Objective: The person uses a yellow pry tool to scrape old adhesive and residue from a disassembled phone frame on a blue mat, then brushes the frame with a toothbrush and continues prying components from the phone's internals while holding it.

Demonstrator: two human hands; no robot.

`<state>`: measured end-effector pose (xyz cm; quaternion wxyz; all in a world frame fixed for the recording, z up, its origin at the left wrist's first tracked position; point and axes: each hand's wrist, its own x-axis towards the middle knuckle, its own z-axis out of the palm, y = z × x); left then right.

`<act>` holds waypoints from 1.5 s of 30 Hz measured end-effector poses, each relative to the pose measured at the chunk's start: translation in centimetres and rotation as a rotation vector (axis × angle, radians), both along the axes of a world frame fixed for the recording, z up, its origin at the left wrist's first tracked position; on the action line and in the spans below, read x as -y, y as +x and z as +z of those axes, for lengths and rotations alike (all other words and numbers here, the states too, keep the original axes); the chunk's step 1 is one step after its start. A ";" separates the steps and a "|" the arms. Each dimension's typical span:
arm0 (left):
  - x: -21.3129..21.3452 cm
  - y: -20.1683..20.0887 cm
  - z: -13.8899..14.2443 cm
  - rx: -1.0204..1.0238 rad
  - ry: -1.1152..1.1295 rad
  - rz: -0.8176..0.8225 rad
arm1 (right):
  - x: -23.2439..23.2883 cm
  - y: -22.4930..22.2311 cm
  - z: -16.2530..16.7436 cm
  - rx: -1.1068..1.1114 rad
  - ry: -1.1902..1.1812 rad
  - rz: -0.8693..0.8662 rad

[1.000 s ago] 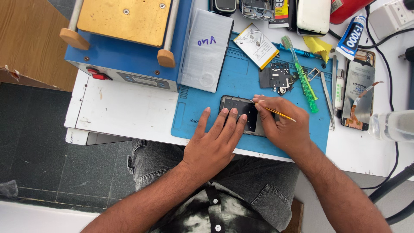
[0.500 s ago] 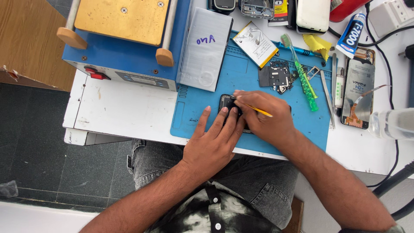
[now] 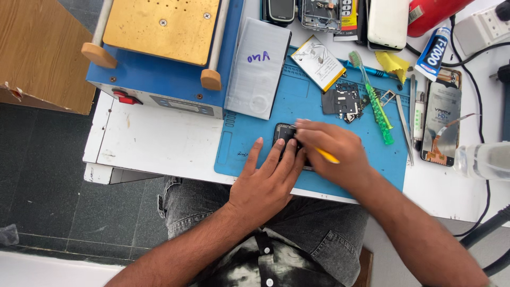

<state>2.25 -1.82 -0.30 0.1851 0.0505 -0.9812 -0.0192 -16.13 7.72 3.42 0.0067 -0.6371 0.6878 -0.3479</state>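
Two hands meet over a small dark phone (image 3: pixel 285 134) that lies near the front edge of the blue mat (image 3: pixel 249 138) on the white counter (image 3: pixel 159 143). In the head view, the left hand (image 3: pixel 265 180) lies flat with its fingers spread, pressing down on the phone's near side. The right hand (image 3: pixel 334 154) is curled over the phone's right side, its fingers pinched shut around a thin yellow stick (image 3: pixel 325 155), whose tip is hidden at the phone's edge.

Behind the phone on the mat lie a dark circuit part (image 3: pixel 340 98), a green toothbrush (image 3: pixel 374 95) and tweezers (image 3: pixel 406 125), all loose. A grey panel (image 3: pixel 257 74) leans off the mat's back left corner against a blue machine with a brass plate (image 3: pixel 159 48). Right of the mat an opened phone shell (image 3: pixel 441 122) lies face up.

Judging by the loose parts, the phone is already partly stripped, while the prying along its edge looks unfinished; how much of the seam is freed cannot be told beneath the hands.
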 end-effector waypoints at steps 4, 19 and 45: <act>0.1 0.1 -0.1 0.027 -0.023 -0.003 | 1.3 0.2 -0.3 -0.015 0.027 0.040; 0.1 0.2 0.0 -0.041 -0.023 0.024 | -1.5 -1.2 -0.4 0.196 0.015 -0.083; 0.4 0.4 -0.2 0.051 0.002 -0.004 | -6.7 -4.8 0.4 0.211 0.254 -0.325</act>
